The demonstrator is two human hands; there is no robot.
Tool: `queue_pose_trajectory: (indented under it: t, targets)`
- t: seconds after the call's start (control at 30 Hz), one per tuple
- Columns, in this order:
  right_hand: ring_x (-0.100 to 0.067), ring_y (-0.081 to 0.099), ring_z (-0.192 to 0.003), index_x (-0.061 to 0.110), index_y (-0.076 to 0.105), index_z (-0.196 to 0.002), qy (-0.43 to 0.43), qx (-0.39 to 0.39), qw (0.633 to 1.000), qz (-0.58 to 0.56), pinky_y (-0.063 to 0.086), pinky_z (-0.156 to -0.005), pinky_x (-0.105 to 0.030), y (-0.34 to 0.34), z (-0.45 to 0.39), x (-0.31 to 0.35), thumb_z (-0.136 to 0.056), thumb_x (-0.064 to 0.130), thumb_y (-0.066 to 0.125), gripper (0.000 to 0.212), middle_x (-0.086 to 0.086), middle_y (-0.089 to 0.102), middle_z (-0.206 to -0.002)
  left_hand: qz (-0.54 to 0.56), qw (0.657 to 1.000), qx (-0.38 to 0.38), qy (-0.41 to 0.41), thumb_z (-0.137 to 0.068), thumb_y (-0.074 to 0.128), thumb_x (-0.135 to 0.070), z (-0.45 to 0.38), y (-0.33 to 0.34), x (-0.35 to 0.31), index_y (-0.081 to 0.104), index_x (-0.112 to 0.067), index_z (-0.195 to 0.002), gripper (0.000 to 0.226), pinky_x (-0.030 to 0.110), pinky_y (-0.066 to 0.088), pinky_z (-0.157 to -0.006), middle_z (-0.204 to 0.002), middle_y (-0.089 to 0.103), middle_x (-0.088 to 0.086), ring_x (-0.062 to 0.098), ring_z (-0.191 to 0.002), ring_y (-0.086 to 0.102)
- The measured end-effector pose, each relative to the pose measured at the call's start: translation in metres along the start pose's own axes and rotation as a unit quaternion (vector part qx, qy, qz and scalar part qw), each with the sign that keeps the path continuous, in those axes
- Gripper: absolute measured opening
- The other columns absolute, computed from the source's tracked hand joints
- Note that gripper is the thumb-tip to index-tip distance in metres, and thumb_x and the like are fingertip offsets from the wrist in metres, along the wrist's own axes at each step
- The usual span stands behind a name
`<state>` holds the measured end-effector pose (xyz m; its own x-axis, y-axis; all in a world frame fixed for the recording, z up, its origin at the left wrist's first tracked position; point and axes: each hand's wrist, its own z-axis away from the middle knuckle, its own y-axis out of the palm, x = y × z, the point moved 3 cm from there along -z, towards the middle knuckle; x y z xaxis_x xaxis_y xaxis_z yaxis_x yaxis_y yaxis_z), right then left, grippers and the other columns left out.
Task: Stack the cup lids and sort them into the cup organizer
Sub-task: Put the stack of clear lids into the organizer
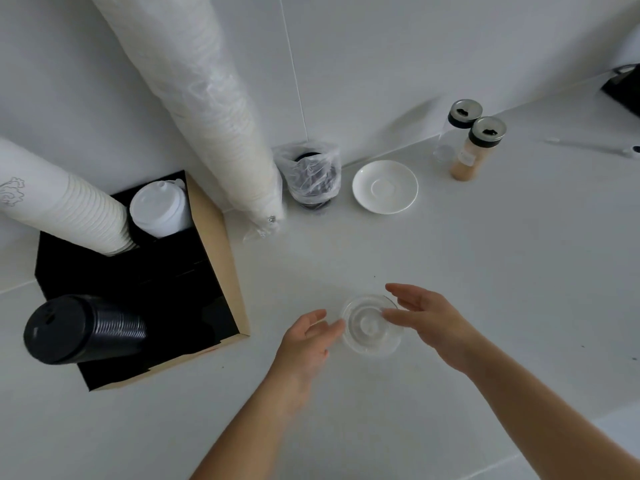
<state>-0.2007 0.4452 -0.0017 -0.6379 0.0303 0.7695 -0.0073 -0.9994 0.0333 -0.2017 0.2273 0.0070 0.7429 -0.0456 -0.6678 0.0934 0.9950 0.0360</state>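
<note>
A small stack of clear plastic cup lids (369, 327) lies on the white counter in front of me. My left hand (308, 337) is at its left edge and my right hand (424, 315) at its right edge, fingers fairly straight, flanking the stack. The right fingertips touch or overlap the lids' rim; the left fingertips look just at the rim. The cup organizer (221, 258), a black box with cardboard sides, stands to the left. It holds a stack of black lids (79, 329), a stack of white lids (161, 209) and a stack of white paper cups (65, 209).
A tall sleeve of white cups in plastic (207, 109) leans against the wall. Behind are bagged black lids (311, 174), a white saucer (385, 186) and two shaker jars (476, 147). A dark appliance (625, 88) sits far right.
</note>
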Motion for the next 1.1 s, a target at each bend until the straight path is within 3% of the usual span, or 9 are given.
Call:
queue_pose_trajectory:
  t: [0.17, 0.27, 0.37, 0.5, 0.67, 0.87, 1.0, 1.1]
  targets:
    - [-0.006, 0.043, -0.131, 0.035, 0.059, -0.130, 0.012, -0.006, 0.999, 0.035, 0.044, -0.087, -0.030, -0.007, -0.010, -0.008, -0.070, 0.029, 0.088, 0.067, 0.008, 0.056, -0.134, -0.057, 0.998, -0.023, -0.010, -0.066, 0.082, -0.046, -0.010, 0.010, 0.007, 0.050, -0.024, -0.136, 0.080, 0.035, 0.041, -0.105, -0.139, 0.054, 0.004, 0.015, -0.123, 0.054]
    - [-0.010, 0.047, -0.131, 0.027, 0.057, -0.135, 0.023, 0.012, 0.999, 0.043, 0.043, -0.099, -0.033, -0.007, -0.016, -0.013, -0.067, 0.031, 0.089, 0.075, 0.006, 0.059, -0.134, -0.073, 0.997, -0.034, -0.010, -0.057, 0.079, -0.055, -0.012, 0.008, 0.009, 0.051, -0.023, -0.135, 0.089, 0.037, 0.043, -0.105, -0.135, 0.058, 0.004, 0.015, -0.120, 0.056]
    - [-0.016, 0.054, -0.129, 0.017, 0.053, -0.141, 0.045, 0.038, 0.998, 0.013, 0.041, -0.109, -0.035, -0.006, -0.020, -0.019, -0.068, 0.030, 0.089, 0.082, -0.002, 0.060, -0.137, -0.085, 0.996, -0.036, -0.017, -0.063, 0.079, -0.054, -0.017, 0.007, 0.010, 0.055, -0.020, -0.133, 0.081, 0.041, 0.043, -0.107, -0.130, 0.061, 0.002, 0.014, -0.117, 0.058]
    - [-0.015, 0.056, -0.126, 0.016, 0.052, -0.142, 0.048, 0.049, 0.998, 0.012, 0.042, -0.105, -0.032, -0.009, -0.025, -0.018, -0.068, 0.030, 0.089, 0.083, -0.002, 0.060, -0.137, -0.091, 0.995, -0.022, -0.030, -0.077, 0.076, -0.043, -0.024, 0.007, 0.011, 0.058, -0.016, -0.130, 0.062, 0.037, 0.046, -0.103, -0.121, 0.067, 0.002, 0.015, -0.111, 0.063]
    - [-0.012, 0.060, -0.121, 0.021, 0.055, -0.137, 0.059, 0.070, 0.996, -0.003, 0.043, -0.102, -0.031, -0.016, -0.027, -0.015, -0.062, 0.036, 0.092, 0.085, 0.002, 0.066, -0.130, -0.012, 0.996, 0.038, -0.083, -0.082, 0.073, -0.036, -0.025, 0.015, 0.008, 0.073, -0.017, -0.098, 0.025, 0.025, 0.047, -0.088, -0.103, 0.073, 0.000, 0.014, -0.096, 0.067]
    - [-0.021, 0.064, -0.118, 0.026, 0.061, -0.125, 0.068, 0.095, 0.992, -0.038, 0.039, -0.113, -0.046, -0.018, -0.034, -0.009, -0.052, 0.037, 0.091, 0.079, -0.003, 0.072, -0.123, 0.061, 0.988, 0.043, -0.132, -0.078, 0.074, -0.033, -0.033, 0.018, 0.006, 0.071, -0.016, -0.106, 0.033, 0.036, 0.046, -0.102, -0.103, 0.077, 0.001, 0.016, -0.106, 0.068]
    - [-0.022, 0.065, -0.116, 0.025, 0.064, -0.120, 0.060, 0.084, 0.993, -0.055, 0.036, -0.114, -0.049, -0.017, -0.032, -0.012, -0.051, 0.037, 0.091, 0.075, -0.001, 0.074, -0.118, 0.113, 0.980, 0.036, -0.157, -0.057, 0.082, -0.033, -0.036, 0.016, 0.010, 0.071, -0.012, -0.105, 0.054, 0.035, 0.052, -0.092, -0.097, 0.078, 0.004, 0.021, -0.103, 0.069]
    - [-0.022, 0.065, -0.114, 0.025, 0.067, -0.117, 0.043, 0.073, 0.995, -0.060, 0.040, -0.110, -0.048, -0.014, -0.032, -0.007, -0.051, 0.038, 0.090, 0.071, 0.000, 0.074, -0.116, 0.140, 0.975, 0.044, -0.164, -0.056, 0.083, -0.031, -0.034, 0.014, 0.012, 0.070, -0.009, -0.106, 0.056, 0.035, 0.054, -0.087, -0.098, 0.078, 0.007, 0.023, -0.104, 0.068]
